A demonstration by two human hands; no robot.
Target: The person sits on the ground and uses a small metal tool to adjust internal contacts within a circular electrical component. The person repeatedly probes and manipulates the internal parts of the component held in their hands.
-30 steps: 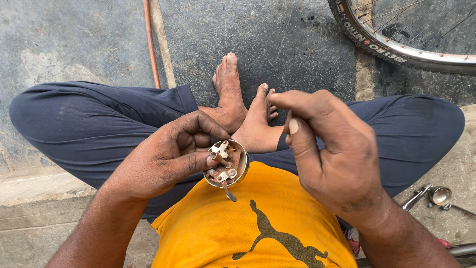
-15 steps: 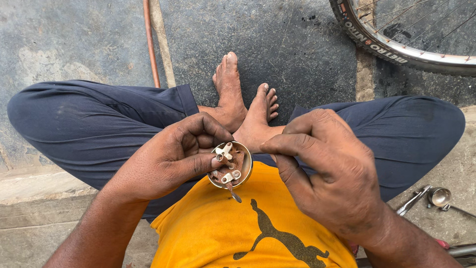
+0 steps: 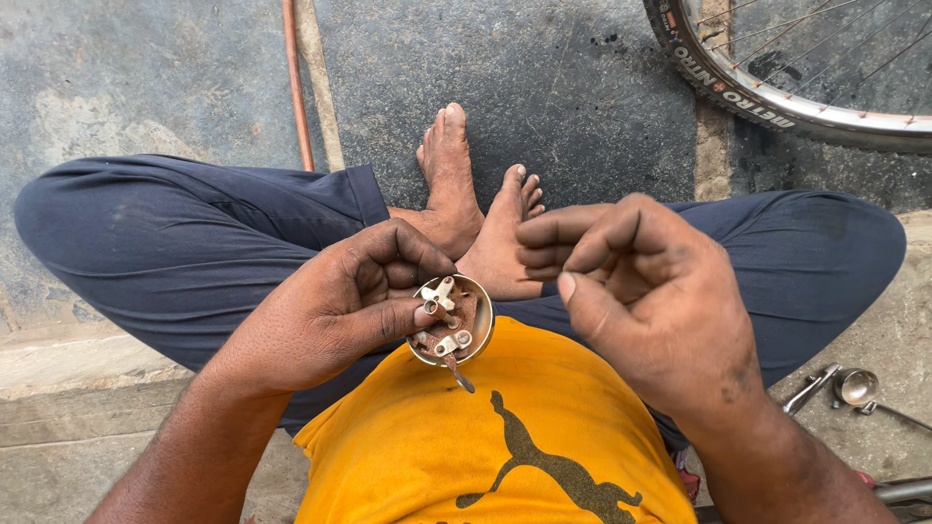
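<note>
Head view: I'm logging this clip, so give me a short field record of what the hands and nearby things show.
left hand: grips a small round metal part, thumb on its terminals
right hand: raised beside the part, fingers curled, apparently holding nothing
posture: seated cross-legged, bare feet
ground: concrete floor
nearby: bicycle wheel upper right, metal tool by right knee

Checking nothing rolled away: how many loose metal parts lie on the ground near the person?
2 that I can make out: a flat metal piece and a small metal cup, both on the concrete by the right knee. Others may be hidden behind the right arm.
</note>
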